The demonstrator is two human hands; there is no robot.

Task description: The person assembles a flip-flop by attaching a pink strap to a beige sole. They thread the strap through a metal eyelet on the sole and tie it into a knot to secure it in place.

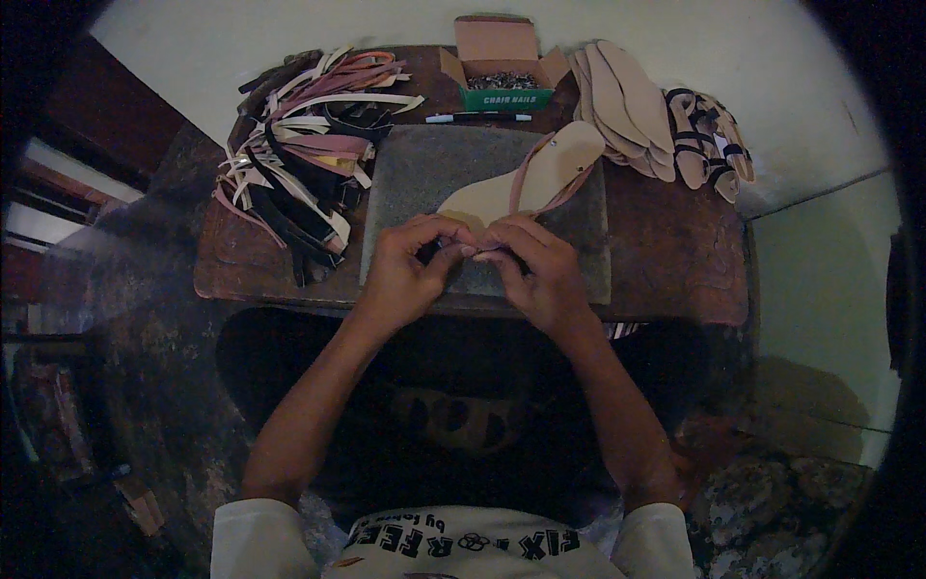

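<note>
My left hand (410, 270) and my right hand (538, 262) meet at the front of a grey board, fingertips pinched together. What lies between them is too small and hidden to make out. Just beyond my fingers a beige sandal sole (492, 198) rests on the grey board (405, 174), its heel end partly covered by my hands. A mauve strap (521, 183) crosses the sole, and shiny metal nail heads show on its wider part.
On the brown wooden table (675, 261), a heap of loose straps (299, 154) lies left. Behind the board are a pen (477, 118) and an open green box of small nails (506, 96). Stacked beige soles (622, 106) and black-strapped sandals (709, 140) sit at the right.
</note>
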